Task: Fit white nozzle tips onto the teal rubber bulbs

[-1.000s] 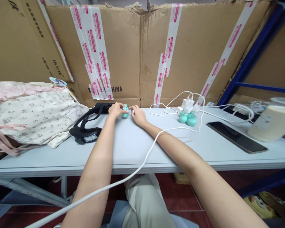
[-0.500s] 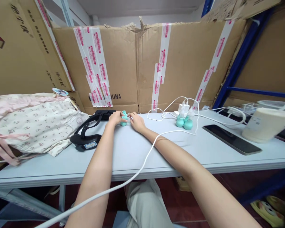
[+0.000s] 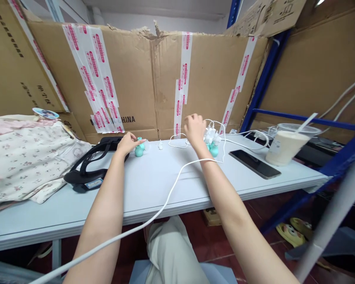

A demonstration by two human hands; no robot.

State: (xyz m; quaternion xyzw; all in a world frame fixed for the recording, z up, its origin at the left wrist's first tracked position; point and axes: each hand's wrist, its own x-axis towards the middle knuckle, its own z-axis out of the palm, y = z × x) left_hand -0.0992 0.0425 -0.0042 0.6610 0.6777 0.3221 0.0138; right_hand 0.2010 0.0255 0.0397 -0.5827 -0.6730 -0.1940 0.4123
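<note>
My left hand (image 3: 127, 144) is at the left of the table. Its thumb and fingers are apart, with the thumb beside two small teal bottles (image 3: 139, 152); I cannot tell whether it touches them. A clear cap-like piece (image 3: 146, 146) lies right of these bottles. Farther right, a small white nozzle-like piece (image 3: 160, 144) stands on the table. My right hand (image 3: 195, 128) is raised, its fingers loosely bent and partly apart. Nothing shows in it, though its fingertips are partly hidden. Close to its right stand more teal bottles with clear tops (image 3: 214, 150), partly behind the wrist.
A black strapped headset (image 3: 85, 177) and a floral cloth bag (image 3: 29, 157) are on the left. To the right are a phone (image 3: 254, 163), a drink cup (image 3: 285, 148) and a white charger (image 3: 210, 133). A white cable (image 3: 168, 197) crosses in front. Cardboard (image 3: 136, 79) walls the back.
My right hand has moved right and up, away from the left bottles toward the right ones. The white piece now shows on the table. My left hand stays by its bottles; the view has shifted right.
</note>
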